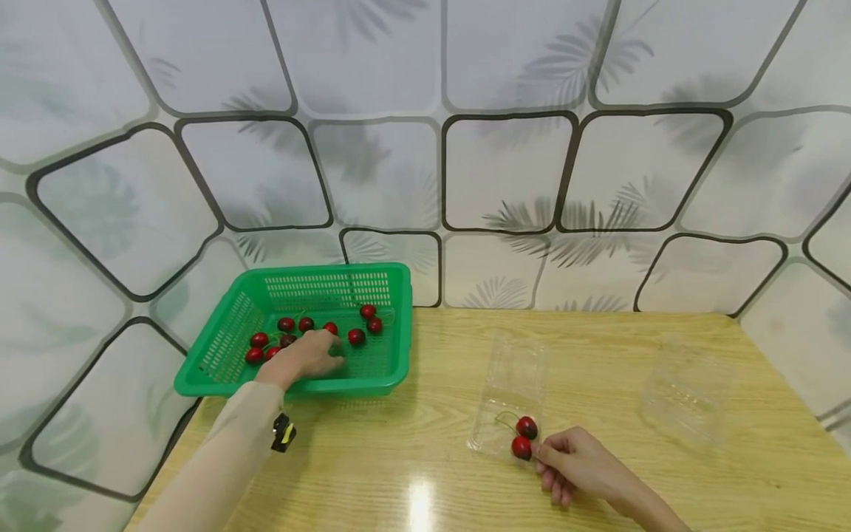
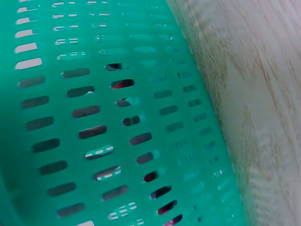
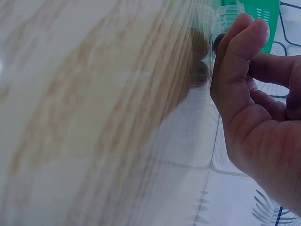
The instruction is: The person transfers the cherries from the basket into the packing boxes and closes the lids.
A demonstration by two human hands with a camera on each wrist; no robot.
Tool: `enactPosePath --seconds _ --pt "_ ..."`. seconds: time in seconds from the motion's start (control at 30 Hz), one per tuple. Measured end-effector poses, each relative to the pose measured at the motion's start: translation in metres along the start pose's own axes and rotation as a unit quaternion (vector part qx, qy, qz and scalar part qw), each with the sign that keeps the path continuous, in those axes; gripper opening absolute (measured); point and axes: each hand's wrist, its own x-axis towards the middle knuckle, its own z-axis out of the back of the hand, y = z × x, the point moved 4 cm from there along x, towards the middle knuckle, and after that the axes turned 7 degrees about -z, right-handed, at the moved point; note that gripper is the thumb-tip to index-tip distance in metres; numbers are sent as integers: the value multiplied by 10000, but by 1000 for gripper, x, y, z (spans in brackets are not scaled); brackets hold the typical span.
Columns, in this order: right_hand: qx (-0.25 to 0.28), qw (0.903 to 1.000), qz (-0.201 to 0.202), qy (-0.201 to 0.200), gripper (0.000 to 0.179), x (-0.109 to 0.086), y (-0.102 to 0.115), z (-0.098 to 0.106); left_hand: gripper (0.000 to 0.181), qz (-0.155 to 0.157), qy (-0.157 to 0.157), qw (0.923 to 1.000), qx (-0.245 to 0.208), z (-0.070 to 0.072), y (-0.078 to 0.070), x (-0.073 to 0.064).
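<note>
My left hand (image 1: 309,356) reaches over the front rim of a green plastic basket (image 1: 396,362), fingers and thumb apart above its floor. Several dark red cherries (image 1: 356,337) lie around that hand, some partly hidden by it. The left wrist view shows only the basket's slotted wall (image 2: 99,127), with bits of red behind the slots. At the right, a clear plastic box (image 1: 488,436) lies with its lid folded back. Two cherries (image 1: 521,447) with green stems sit in it. My right hand (image 1: 585,465) pinches the box's near right edge, thumb and forefinger close beside the cherries.
A second clear plastic box (image 1: 688,395) stands at the right of the wooden table (image 1: 439,414). A patterned cloth (image 1: 505,177) hangs behind the table and along both sides. The basket stands at the back left, close to the cloth.
</note>
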Motion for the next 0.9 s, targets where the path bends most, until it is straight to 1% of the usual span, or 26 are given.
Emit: enactPosePath --seconds 0.2,0.3,0.47,0.53,0.67,0.9 --pt "5 10000 46 20 35 2 0 1 36 -178 -419 9989 64 8 -3 -4" --pt "-3 10000 66 22 36 2 0 1 31 -345 -626 9973 142 11 -5 -5" --pt "-45 10000 28 4 36 2 -1 0 30 -445 -846 9954 22 12 -7 -8" --pt "-44 10000 14 5 37 1 0 0 30 -385 -915 9951 -13 12 -7 -10" --pt "-59 10000 4 -4 37 0 0 0 30 -369 -995 9944 -16 12 -10 -13" --pt "-37 10000 -58 -62 38 -1 -3 1 22 -711 -1066 9917 -77 15 -14 -17"
